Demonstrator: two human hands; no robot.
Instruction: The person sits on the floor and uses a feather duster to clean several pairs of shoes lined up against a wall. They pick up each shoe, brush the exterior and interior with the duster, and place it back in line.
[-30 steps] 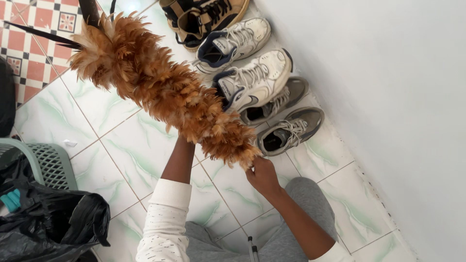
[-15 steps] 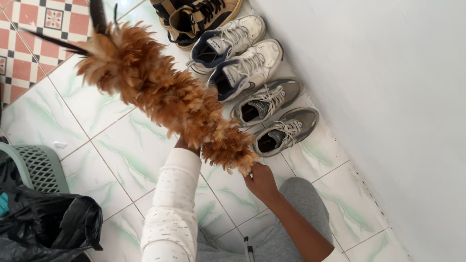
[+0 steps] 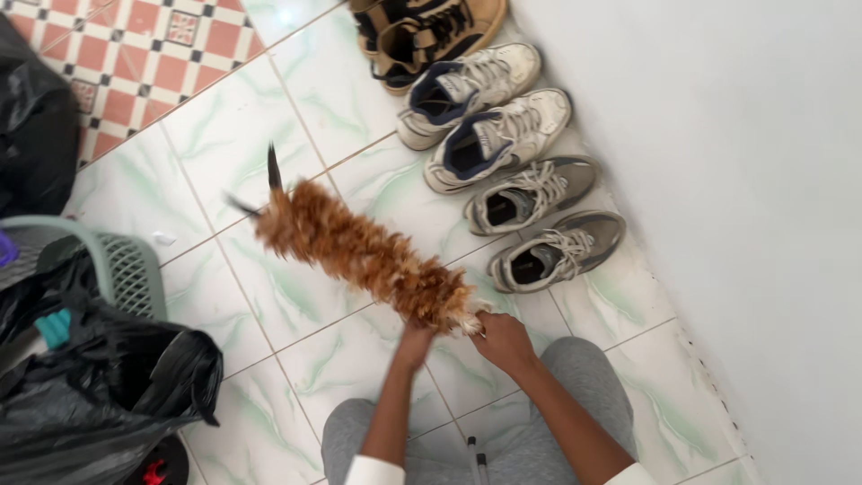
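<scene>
A brown feather duster (image 3: 359, 250) stretches over the pale floor tiles, its tip pointing up and left. My left hand (image 3: 416, 341) grips the lower end of its feathers. My right hand (image 3: 503, 339) pinches the whitish base of the duster just to the right. Both forearms rise from my grey-trousered knees at the bottom of the view. A row of shoes lies beyond the duster along the wall: grey sneakers (image 3: 557, 250), white sneakers (image 3: 489, 126) and tan shoes (image 3: 431, 31).
A white wall (image 3: 718, 180) runs down the right side. A green plastic basket (image 3: 126, 265) with a black plastic bag (image 3: 90, 395) stands at the left. Red patterned tiles (image 3: 135, 54) lie at the top left.
The duster has dropped lower and away from the shoes, now lying over the tiles. The view has pulled back and shifted, showing more of the floor and basket.
</scene>
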